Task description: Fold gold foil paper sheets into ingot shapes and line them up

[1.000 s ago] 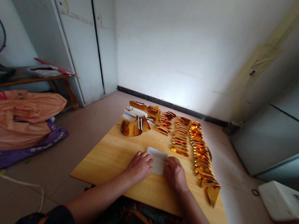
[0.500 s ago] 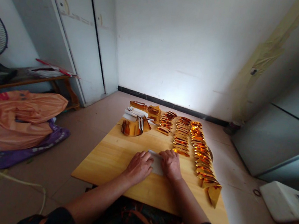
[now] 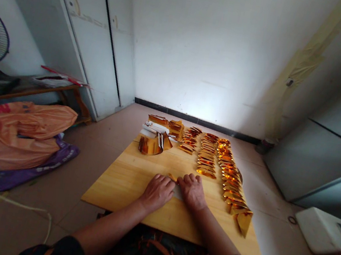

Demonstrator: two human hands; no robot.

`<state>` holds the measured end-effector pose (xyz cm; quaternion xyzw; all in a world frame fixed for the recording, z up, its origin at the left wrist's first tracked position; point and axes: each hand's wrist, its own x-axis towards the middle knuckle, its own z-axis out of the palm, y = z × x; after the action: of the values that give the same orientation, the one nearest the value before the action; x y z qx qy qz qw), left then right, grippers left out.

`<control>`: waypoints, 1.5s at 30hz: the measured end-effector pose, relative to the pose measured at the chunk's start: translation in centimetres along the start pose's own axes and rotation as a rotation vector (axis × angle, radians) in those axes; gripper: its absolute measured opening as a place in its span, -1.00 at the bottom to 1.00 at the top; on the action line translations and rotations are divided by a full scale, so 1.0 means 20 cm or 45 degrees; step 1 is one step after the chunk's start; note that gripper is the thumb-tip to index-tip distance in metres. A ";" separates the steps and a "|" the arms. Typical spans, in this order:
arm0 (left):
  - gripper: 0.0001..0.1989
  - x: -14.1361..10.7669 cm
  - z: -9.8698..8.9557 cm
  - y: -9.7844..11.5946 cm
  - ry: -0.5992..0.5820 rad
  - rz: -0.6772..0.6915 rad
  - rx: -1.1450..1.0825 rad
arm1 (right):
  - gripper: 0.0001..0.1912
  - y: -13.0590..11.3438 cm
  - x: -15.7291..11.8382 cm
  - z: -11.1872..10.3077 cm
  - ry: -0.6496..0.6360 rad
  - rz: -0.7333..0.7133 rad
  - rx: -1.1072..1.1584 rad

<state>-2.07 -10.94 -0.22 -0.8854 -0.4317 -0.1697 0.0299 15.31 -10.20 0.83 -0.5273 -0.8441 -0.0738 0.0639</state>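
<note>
On the wooden board, a sheet of gold foil paper [image 3: 172, 177] lies under both hands; its pale side shows between them and a gold folded edge sticks up at the far side. My left hand [image 3: 159, 191] presses the sheet's left part with curled fingers. Just to the right, my right hand [image 3: 193, 190] grips the other part, fingers bent over the edge. Fingertips and much of the paper are hidden. Beyond the hands stand rows of folded gold foil pieces [image 3: 207, 157]. A curved stack of gold sheets [image 3: 150, 145] is at the far left.
The wooden board [image 3: 121, 180] serves as a low tabletop. A longer row of folded gold pieces [image 3: 230, 177] runs down its right side. On the floor to the left are an orange bag [image 3: 39, 122] and a white cable [image 3: 21, 205]. A white box [image 3: 324, 229] stands right.
The far edge of the paper has turned over, so gold now shows where pale paper was. Both hands have shifted slightly, the right one a little toward the left and nearer to me.
</note>
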 end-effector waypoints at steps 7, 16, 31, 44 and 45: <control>-0.59 0.00 0.01 0.00 0.001 -0.008 0.066 | -0.78 0.01 0.00 -0.01 -0.023 -0.020 -0.014; -0.71 0.01 0.00 0.01 -0.076 0.000 0.002 | -0.77 0.08 -0.04 -0.01 -0.001 0.127 0.178; -0.73 0.01 0.01 0.00 -0.073 -0.006 0.011 | -0.70 0.01 -0.12 0.00 0.106 -0.099 0.255; -0.74 0.01 -0.02 -0.01 -0.100 -0.073 0.075 | -0.67 0.11 -0.21 0.03 0.044 -0.010 0.222; -0.73 0.01 -0.02 -0.01 -0.099 -0.077 0.073 | -0.67 0.12 -0.21 0.02 0.044 0.005 0.215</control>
<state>-2.16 -10.80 0.11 -0.8767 -0.4638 -0.1235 0.0333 19.29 -12.88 -0.21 -0.5201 -0.8451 -0.0113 0.1228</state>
